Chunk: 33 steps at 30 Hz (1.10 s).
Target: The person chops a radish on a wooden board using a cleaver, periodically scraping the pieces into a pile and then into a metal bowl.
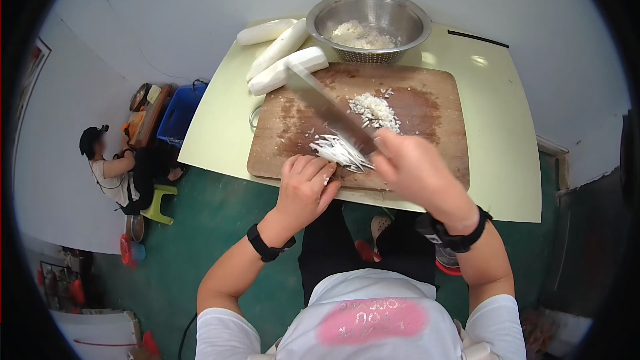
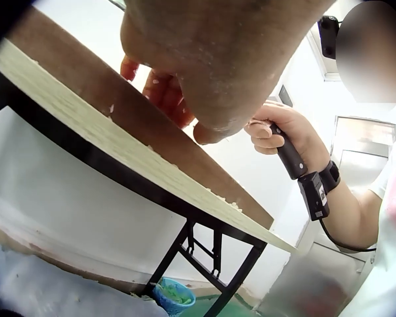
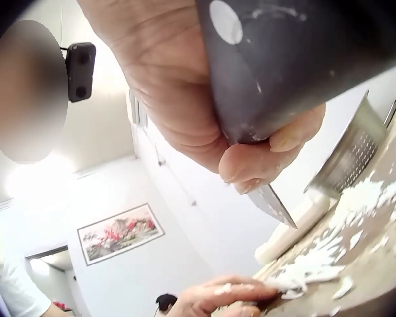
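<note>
My right hand (image 1: 417, 167) grips the black handle (image 3: 270, 72) of a kitchen knife. Its broad blade (image 1: 330, 110) is blurred and raised above the wooden cutting board (image 1: 287, 120), slanting toward the back left. Under the blade, near the board's front edge, lies a small heap of thin white radish strips (image 1: 337, 150). My left hand (image 1: 303, 187) rests at that front edge, fingertips right beside the heap; white bits stick to a finger. Farther back on the board is a pile of finely chopped white radish (image 1: 375, 110).
Behind the board stands a perforated steel bowl (image 1: 417, 23) with chopped white pieces inside. Three peeled white radishes (image 1: 283, 47) lie at the back left, the nearest overlapping the board's corner. A seated person (image 1: 120, 167) works beside a blue crate (image 1: 179, 115) at left.
</note>
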Available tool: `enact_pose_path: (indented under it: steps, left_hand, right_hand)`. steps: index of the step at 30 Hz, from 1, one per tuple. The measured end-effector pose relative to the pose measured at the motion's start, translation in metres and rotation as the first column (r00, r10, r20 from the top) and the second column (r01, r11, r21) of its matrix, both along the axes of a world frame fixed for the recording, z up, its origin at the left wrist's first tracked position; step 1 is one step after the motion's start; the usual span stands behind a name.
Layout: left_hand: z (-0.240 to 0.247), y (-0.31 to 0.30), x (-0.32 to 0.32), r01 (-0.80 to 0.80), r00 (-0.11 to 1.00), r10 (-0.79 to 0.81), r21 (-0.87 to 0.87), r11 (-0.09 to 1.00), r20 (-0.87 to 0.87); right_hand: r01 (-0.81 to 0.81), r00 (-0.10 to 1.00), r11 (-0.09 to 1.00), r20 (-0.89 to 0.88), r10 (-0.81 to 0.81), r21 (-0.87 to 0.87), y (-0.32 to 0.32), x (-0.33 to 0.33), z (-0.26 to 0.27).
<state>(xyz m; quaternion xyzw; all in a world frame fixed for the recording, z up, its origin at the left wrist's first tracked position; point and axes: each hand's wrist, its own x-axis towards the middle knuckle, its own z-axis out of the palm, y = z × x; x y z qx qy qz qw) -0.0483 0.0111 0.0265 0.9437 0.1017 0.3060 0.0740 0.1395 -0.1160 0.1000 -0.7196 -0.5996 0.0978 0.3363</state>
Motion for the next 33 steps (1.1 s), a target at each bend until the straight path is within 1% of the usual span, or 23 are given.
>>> enact_pose_path:
  steps: [1,3,4,5,6,7,8,10,11,12,13,14,16,18,20,21,24,26,27,29,30,32,33]
  left_hand:
    - [0.002,-0.001,0.003,-0.002,1.0,0.002,0.014,1.0,-0.014]
    - [0.005,0.001,0.01,0.011,1.0,-0.01,0.035,0.999,-0.027]
    - [0.004,0.005,0.011,0.0,1.0,0.0,0.026,1.0,-0.005]
    - [0.004,0.007,0.013,-0.011,1.0,0.011,0.015,1.0,0.013]
    - [0.007,0.007,0.019,-0.004,1.0,0.004,0.02,1.0,0.004]
    - [0.011,0.01,0.026,-0.037,0.999,0.037,-0.004,0.999,0.004]
    - [0.017,0.013,0.032,-0.071,0.997,0.072,-0.027,0.997,0.001]
    - [0.025,0.019,0.051,-0.07,0.998,0.069,-0.054,0.996,-0.015]
    - [0.028,0.024,0.061,-0.053,0.997,0.05,-0.058,0.997,-0.066]
    - [0.03,0.028,0.07,-0.036,0.993,0.028,-0.062,0.997,-0.116]
    - [0.033,0.03,0.08,-0.074,0.982,0.06,-0.07,0.995,-0.178]
    - [0.034,0.032,0.088,-0.066,0.981,0.054,-0.061,0.996,-0.185]
    - [0.033,0.036,0.101,-0.116,0.926,0.095,-0.038,0.992,-0.365]
    - [0.03,0.038,0.111,-0.112,0.916,0.089,-0.037,0.993,-0.392]
    - [0.024,0.042,0.119,-0.116,0.899,0.123,0.042,0.992,-0.421]
    - [0.023,0.044,0.121,-0.113,0.897,0.122,0.045,0.993,-0.426]
    - [0.026,0.053,0.124,-0.06,0.881,0.097,0.096,0.994,-0.462]
    - [0.034,0.063,0.119,0.178,0.85,-0.151,0.005,0.984,-0.504]
    - [0.037,0.066,0.116,0.177,0.848,-0.15,0.004,0.984,-0.508]
    - [0.041,0.07,0.107,0.284,0.808,-0.263,-0.042,0.958,-0.527]
    - [0.045,0.07,0.102,0.282,0.806,-0.261,-0.043,0.958,-0.531]
    - [0.052,0.069,0.092,0.221,0.711,-0.304,-0.21,0.953,-0.635]
    - [0.054,0.065,0.089,0.219,0.711,-0.302,-0.208,0.953,-0.636]
  right_hand:
    - [0.005,1.0,1.0,-0.002,-0.005,0.002,-0.009,0.011,-0.003]
    - [0.154,0.939,0.988,-0.314,-0.138,0.026,-0.024,0.03,-0.007]
    - [0.165,0.937,0.986,-0.318,-0.146,0.031,-0.032,0.036,-0.007]
    - [0.217,0.809,0.976,-0.555,-0.193,-0.023,-0.04,0.039,-0.005]
    - [0.247,0.618,0.965,-0.752,-0.228,-0.089,-0.048,0.042,-0.006]
    - [0.245,0.551,0.967,-0.811,-0.195,-0.066,-0.052,0.046,-0.016]
    - [0.246,0.539,0.967,-0.82,-0.193,-0.066,-0.054,0.047,-0.025]
    - [0.302,0.416,0.953,-0.9,-0.131,0.001,-0.057,0.048,-0.041]
    - [0.305,0.406,0.952,-0.905,-0.125,0.006,-0.057,0.048,-0.049]
    - [0.32,0.363,0.947,-0.925,-0.111,0.012,-0.057,0.048,-0.055]
    - [0.337,0.32,0.941,-0.942,-0.097,0.018,-0.058,0.049,-0.059]
    - [0.345,0.313,0.938,-0.945,-0.092,0.022,-0.059,0.05,-0.062]
    - [0.35,0.285,0.936,-0.954,-0.094,0.013,-0.061,0.05,-0.065]
    - [0.356,0.272,0.934,-0.958,-0.086,0.017,-0.063,0.05,-0.067]
    - [0.342,0.269,0.939,-0.961,-0.071,0.027,-0.062,0.05,-0.066]
    - [0.326,0.279,0.944,-0.958,-0.059,0.037,-0.061,0.05,-0.068]
    - [0.298,0.289,0.954,-0.955,-0.063,0.027,-0.061,0.051,-0.068]
    - [0.296,0.303,0.955,-0.951,-0.063,0.031,-0.062,0.052,-0.067]
    - [0.293,0.318,0.956,-0.946,-0.067,0.031,-0.063,0.052,-0.067]
    - [0.289,0.325,0.957,-0.944,-0.064,0.035,-0.063,0.053,-0.069]
    - [0.285,0.339,0.957,-0.939,-0.059,0.042,-0.063,0.053,-0.07]
    - [0.281,0.343,0.958,-0.938,-0.052,0.049,-0.063,0.053,-0.071]
    - [0.279,0.352,0.959,-0.935,-0.047,0.057,-0.062,0.053,-0.072]
